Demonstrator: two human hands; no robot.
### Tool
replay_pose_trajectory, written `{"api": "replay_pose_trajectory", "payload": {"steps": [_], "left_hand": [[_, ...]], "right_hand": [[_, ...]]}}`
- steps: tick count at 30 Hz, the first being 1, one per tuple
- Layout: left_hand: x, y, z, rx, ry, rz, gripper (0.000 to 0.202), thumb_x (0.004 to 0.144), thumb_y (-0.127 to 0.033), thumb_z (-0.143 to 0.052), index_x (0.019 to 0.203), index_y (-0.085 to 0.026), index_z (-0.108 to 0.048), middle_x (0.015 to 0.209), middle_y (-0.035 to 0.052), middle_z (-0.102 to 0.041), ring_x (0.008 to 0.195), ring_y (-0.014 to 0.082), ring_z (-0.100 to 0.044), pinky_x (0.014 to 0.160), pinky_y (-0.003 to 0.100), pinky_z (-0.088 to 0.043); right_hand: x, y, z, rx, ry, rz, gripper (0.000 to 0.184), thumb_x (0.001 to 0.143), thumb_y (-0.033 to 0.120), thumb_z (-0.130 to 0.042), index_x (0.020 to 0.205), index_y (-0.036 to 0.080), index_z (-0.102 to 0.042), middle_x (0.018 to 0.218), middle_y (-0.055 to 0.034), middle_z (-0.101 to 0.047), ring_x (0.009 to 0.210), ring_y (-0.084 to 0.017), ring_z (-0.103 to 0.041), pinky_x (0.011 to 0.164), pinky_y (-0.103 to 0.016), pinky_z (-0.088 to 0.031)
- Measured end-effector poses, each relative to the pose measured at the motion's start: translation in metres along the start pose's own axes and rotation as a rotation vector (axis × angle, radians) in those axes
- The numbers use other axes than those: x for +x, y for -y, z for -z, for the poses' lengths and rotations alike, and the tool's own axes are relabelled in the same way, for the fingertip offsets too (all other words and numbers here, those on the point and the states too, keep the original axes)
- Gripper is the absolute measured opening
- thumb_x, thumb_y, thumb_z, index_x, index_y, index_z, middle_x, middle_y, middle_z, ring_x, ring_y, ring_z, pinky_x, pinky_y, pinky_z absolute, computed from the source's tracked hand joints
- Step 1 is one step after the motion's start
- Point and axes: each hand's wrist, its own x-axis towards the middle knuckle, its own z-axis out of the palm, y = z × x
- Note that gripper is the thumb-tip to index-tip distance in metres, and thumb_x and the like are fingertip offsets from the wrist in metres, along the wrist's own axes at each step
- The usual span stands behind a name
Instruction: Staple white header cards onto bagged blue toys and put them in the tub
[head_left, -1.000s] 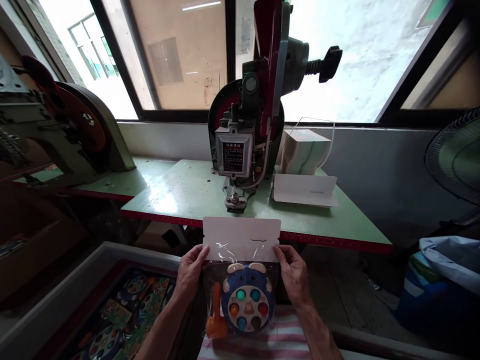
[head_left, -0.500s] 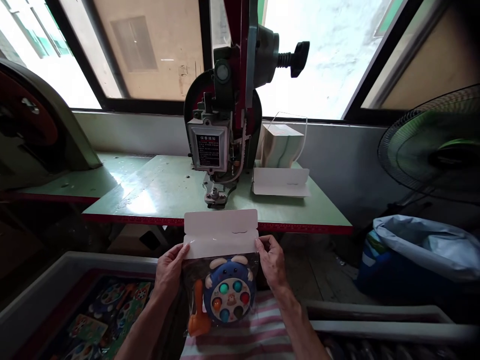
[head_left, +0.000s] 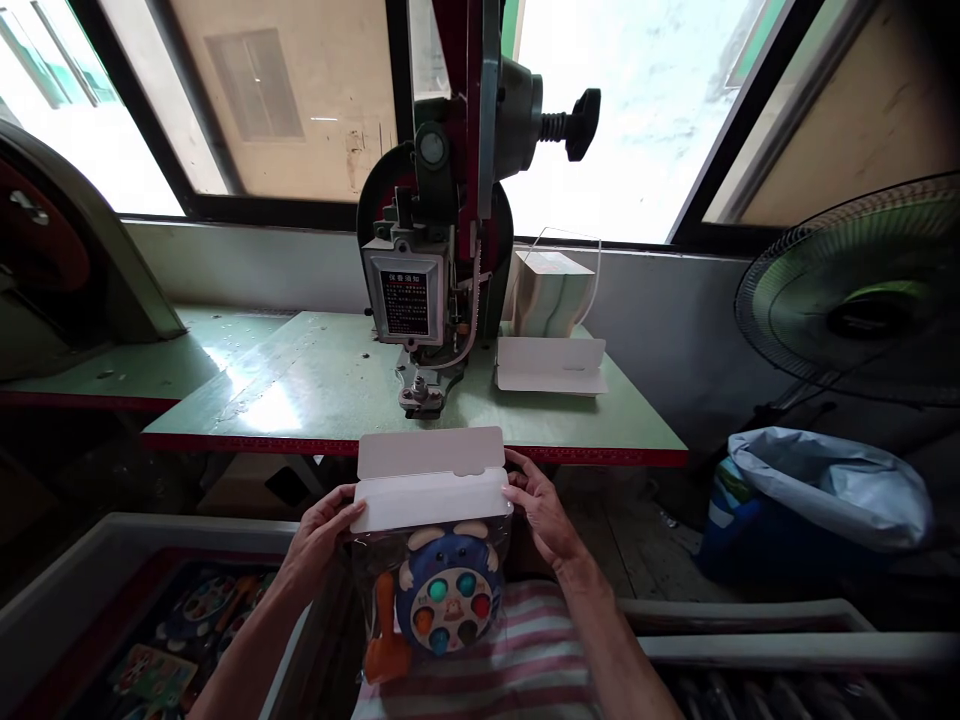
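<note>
- head view: the left hand (head_left: 319, 530) pinches the left end of the white card (head_left: 429, 480), fingers closed on it
- the right hand (head_left: 544, 505) clamps the card's right end
- the card sits half folded over the top of the bagged toy (head_left: 442, 600), held above the lap, just in front of the green table (head_left: 300, 380) and its press machine (head_left: 431, 260)
</note>
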Motion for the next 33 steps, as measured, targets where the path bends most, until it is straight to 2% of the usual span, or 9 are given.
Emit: {"api": "replay_pose_trajectory", "payload": {"steps": [3, 5, 8, 10, 12, 18, 24, 29, 33], "left_hand": [[-0.003, 0.002, -0.002, -0.011, -0.030, -0.023, 0.065, 0.075, -0.033, -0.086, 0.134, -0.022, -0.060, 0.092, 0.0042, -0.077, 0.072, 0.0189, -0.071, 0.063, 0.027, -0.061], [-0.004, 0.003, -0.004, -0.015, -0.036, -0.040, 0.071, 0.075, -0.034, -0.086, 0.139, -0.027, -0.056, 0.087, 0.0012, -0.077, 0.068, 0.0184, -0.070, 0.061, 0.027, -0.059], [-0.005, 0.007, -0.003, -0.014, -0.018, -0.062, 0.048, 0.073, -0.037, -0.086, 0.116, -0.023, -0.071, 0.081, 0.0013, -0.076, 0.065, 0.0173, -0.068, 0.057, 0.023, -0.054], [-0.004, 0.011, 0.000, -0.011, -0.016, -0.077, 0.033, 0.071, -0.039, -0.087, 0.094, -0.018, -0.077, 0.081, 0.0033, -0.076, 0.066, 0.0174, -0.068, 0.057, 0.021, -0.051], [-0.003, 0.015, 0.003, -0.009, -0.024, -0.103, 0.028, 0.071, -0.040, -0.086, 0.084, -0.016, -0.079, 0.081, 0.0037, -0.075, 0.067, 0.0175, -0.068, 0.058, 0.021, -0.051], [-0.004, 0.015, 0.003, -0.007, -0.033, -0.131, 0.021, 0.070, -0.036, -0.085, 0.081, -0.019, -0.082, 0.081, 0.0036, -0.078, 0.074, 0.0193, -0.069, 0.067, 0.023, -0.054], [-0.008, 0.013, 0.006, 0.052, 0.024, -0.098, 0.028, 0.078, -0.036, -0.077, 0.096, -0.016, -0.083, 0.090, 0.0063, -0.079, 0.078, 0.0201, -0.068, 0.065, 0.023, -0.052], [-0.009, 0.024, 0.012, 0.167, 0.039, -0.177, 0.028, 0.082, -0.036, -0.079, 0.106, -0.021, -0.081, 0.096, 0.0042, -0.079, 0.093, 0.0225, -0.069, 0.081, 0.026, -0.053], [-0.009, 0.028, 0.012, 0.197, 0.058, -0.196, 0.031, 0.086, -0.038, -0.075, 0.112, -0.023, -0.079, 0.092, 0.0029, -0.077, 0.091, 0.0221, -0.069, 0.082, 0.027, -0.052]], "right_hand": [[0.003, -0.002, 0.004, 0.021, 0.004, -0.031, 0.061, 0.074, 0.027, -0.076, 0.133, 0.028, -0.063, 0.087, 0.0004, -0.067, 0.070, -0.015, -0.058, 0.058, -0.023, -0.045], [0.005, -0.008, 0.007, 0.058, 0.004, -0.047, 0.050, 0.072, 0.027, -0.079, 0.121, 0.029, -0.069, 0.086, 0.0017, -0.066, 0.066, -0.013, -0.056, 0.055, -0.021, -0.042], [0.006, -0.019, 0.011, 0.095, 0.031, -0.067, 0.019, 0.073, 0.029, -0.081, 0.089, 0.023, -0.075, 0.077, 0.0022, -0.066, 0.061, -0.011, -0.053, 0.053, -0.021, -0.039], [0.006, -0.024, 0.014, 0.079, 0.046, -0.091, 0.012, 0.075, 0.031, -0.080, 0.080, 0.021, -0.075, 0.075, 0.0005, -0.068, 0.062, -0.012, -0.056, 0.055, -0.021, -0.040], [0.005, -0.022, 0.015, 0.048, 0.058, -0.112, 0.015, 0.078, 0.034, -0.077, 0.083, 0.020, -0.078, 0.081, -0.0022, -0.072, 0.069, -0.015, -0.061, 0.059, -0.023, -0.045], [0.002, -0.004, 0.009, -0.141, 0.085, -0.033, 0.024, 0.080, 0.040, -0.078, 0.096, 0.021, -0.081, 0.103, -0.0054, -0.077, 0.094, -0.023, -0.068, 0.079, -0.029, -0.053], [0.004, -0.010, 0.005, -0.322, 0.006, 0.089, 0.025, 0.082, 0.040, -0.075, 0.098, 0.022, -0.080, 0.103, -0.0052, -0.078, 0.098, -0.026, -0.070, 0.083, -0.033, -0.055], [0.003, -0.013, 0.003, -0.390, -0.052, 0.154, 0.024, 0.084, 0.039, -0.072, 0.098, 0.022, -0.080, 0.101, -0.0059, -0.078, 0.097, -0.027, -0.070, 0.081, -0.034, -0.056], [0.002, -0.012, 0.001, -0.393, -0.050, 0.153, 0.024, 0.085, 0.039, -0.071, 0.100, 0.022, -0.080, 0.102, -0.0058, -0.078, 0.097, -0.027, -0.071, 0.081, -0.035, -0.057]]}}
